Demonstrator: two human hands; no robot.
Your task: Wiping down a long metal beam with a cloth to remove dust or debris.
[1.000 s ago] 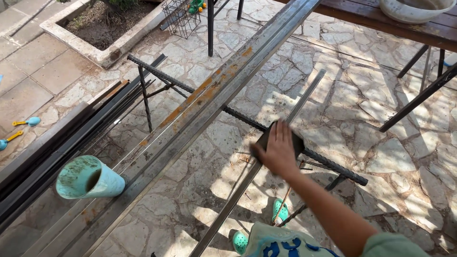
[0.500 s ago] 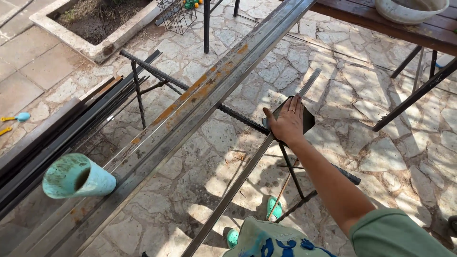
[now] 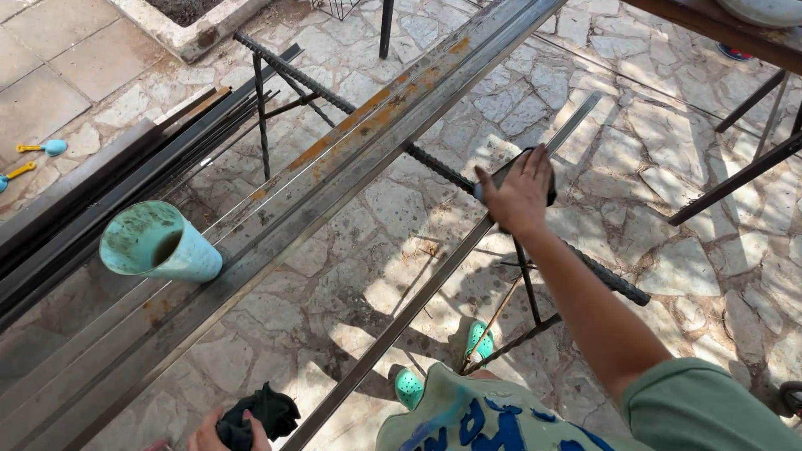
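Across the ribbed trestle bar (image 3: 434, 171) a thin steel strip (image 3: 434, 280) is laid for support; a dark sanding block (image 3: 511, 177) is pressed onto it by the right hand (image 3: 520, 194). Near the strip's lower end, a black cloth (image 3: 259, 413) is clenched in the left hand (image 3: 219, 430).

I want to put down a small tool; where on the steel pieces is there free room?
Free: the wide rusty beam beyond the teal cup, toward its far end. Also the thin bar between the right hand and the left hand. Crowded: the dark rod bundle at the left.
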